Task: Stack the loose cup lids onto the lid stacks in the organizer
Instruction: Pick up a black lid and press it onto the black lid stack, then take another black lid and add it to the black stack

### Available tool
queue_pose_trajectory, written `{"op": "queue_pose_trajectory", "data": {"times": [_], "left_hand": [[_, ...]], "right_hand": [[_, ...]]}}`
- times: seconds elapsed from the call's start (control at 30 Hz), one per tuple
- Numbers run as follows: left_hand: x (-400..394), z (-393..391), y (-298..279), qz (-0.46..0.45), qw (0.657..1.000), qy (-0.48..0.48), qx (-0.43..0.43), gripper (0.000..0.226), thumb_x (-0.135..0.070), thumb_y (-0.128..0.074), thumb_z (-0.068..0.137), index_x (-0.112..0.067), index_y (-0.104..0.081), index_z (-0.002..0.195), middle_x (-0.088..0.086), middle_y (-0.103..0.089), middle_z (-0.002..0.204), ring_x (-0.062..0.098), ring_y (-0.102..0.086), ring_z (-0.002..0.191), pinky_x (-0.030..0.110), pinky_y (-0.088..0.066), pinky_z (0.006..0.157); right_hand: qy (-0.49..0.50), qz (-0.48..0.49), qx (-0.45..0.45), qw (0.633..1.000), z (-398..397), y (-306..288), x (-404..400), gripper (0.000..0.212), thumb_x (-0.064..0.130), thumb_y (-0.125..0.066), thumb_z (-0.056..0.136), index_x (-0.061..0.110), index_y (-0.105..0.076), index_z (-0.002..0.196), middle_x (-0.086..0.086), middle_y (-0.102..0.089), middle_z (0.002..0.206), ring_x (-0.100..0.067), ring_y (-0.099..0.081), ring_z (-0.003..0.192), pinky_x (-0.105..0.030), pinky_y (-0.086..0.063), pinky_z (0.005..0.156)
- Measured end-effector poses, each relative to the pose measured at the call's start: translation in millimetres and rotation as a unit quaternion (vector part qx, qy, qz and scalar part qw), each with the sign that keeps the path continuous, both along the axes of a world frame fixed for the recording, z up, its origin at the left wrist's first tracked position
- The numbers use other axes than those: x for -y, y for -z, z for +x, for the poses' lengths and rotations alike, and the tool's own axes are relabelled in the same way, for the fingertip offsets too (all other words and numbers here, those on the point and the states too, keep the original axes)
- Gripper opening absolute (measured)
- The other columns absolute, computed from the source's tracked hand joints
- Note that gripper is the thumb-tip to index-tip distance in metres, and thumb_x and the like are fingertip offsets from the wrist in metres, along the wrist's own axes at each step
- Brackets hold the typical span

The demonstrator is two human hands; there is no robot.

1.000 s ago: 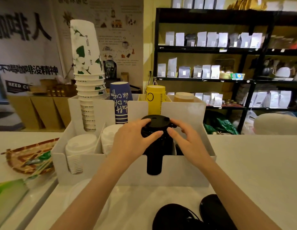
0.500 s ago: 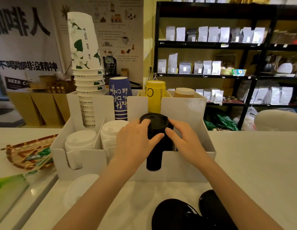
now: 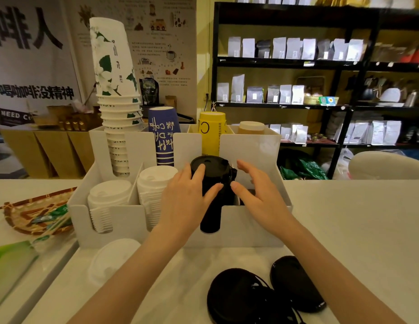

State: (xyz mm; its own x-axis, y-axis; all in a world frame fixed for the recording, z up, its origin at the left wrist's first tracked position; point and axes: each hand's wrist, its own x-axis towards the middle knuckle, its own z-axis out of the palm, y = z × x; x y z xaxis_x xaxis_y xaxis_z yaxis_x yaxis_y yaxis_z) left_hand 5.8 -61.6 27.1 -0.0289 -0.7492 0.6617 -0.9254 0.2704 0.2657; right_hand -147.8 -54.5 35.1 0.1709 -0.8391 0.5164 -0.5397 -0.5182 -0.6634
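Filling organizer (image 3: pixel 250 230), black lid stack (image 3: pixel 212 183), white lids (image 3: pixel 110 195)

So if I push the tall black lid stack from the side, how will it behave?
The black lid stack rises well above the organizer wall, so its top would probably lean or tip. The lids look thin and nested, so likely light. The left hand rests on it, which should steady it.
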Motion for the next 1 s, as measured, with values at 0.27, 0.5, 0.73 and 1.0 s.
{"op": "queue_pose_trajectory", "data": {"times": [0.27,0.5,0.73,1.0], "left_hand": [[-6.2,6.1,2.9,0.046,0.996,0.057,-0.041,0.062,-0.043,-0.046,0.086,-0.017,-0.027,0.138,0.015,-0.033,0.146,0.029,-0.031,0.134,0.039,-0.027,0.109],[-26.5,5.1,11.2,0.064,0.995,0.079,-0.013,0.069,-0.048,-0.037,0.088,-0.022,-0.004,0.142,0.009,0.006,0.156,0.022,0.008,0.143,0.031,0.002,0.113],[-83.2,13.7,49.9,0.143,0.956,0.254,-0.034,0.068,-0.060,-0.033,0.077,-0.031,-0.023,0.138,-0.015,-0.012,0.151,-0.003,-0.009,0.136,0.022,-0.010,0.109],[-107.1,13.4,75.6,0.334,0.893,0.300,-0.027,0.083,-0.067,-0.056,0.059,-0.040,-0.029,0.132,-0.024,-0.034,0.133,-0.002,-0.026,0.131,0.023,-0.025,0.110]], "right_hand": [[-0.054,0.044,-0.116,0.991,-35.0,40.3,-82.8,0.048,0.050,-0.042,0.081,0.043,-0.030,0.128,0.026,-0.039,0.130,0.011,-0.032,0.121,-0.004,-0.027,0.096],[-0.060,0.162,-0.200,0.965,-42.2,65.4,-108.3,0.071,0.064,-0.050,0.073,0.036,-0.027,0.134,0.024,-0.031,0.129,0.003,-0.028,0.122,-0.023,-0.024,0.105],[-0.043,0.145,-0.200,0.968,-43.0,80.8,-102.9,0.069,0.063,-0.051,0.073,0.030,-0.037,0.131,0.009,-0.048,0.133,-0.007,-0.038,0.122,-0.032,-0.033,0.105],[-0.040,0.128,-0.181,0.974,-44.9,86.0,-107.6,0.073,0.069,-0.044,0.069,0.029,-0.039,0.130,0.010,-0.051,0.127,-0.006,-0.039,0.119,-0.032,-0.033,0.104]]}}
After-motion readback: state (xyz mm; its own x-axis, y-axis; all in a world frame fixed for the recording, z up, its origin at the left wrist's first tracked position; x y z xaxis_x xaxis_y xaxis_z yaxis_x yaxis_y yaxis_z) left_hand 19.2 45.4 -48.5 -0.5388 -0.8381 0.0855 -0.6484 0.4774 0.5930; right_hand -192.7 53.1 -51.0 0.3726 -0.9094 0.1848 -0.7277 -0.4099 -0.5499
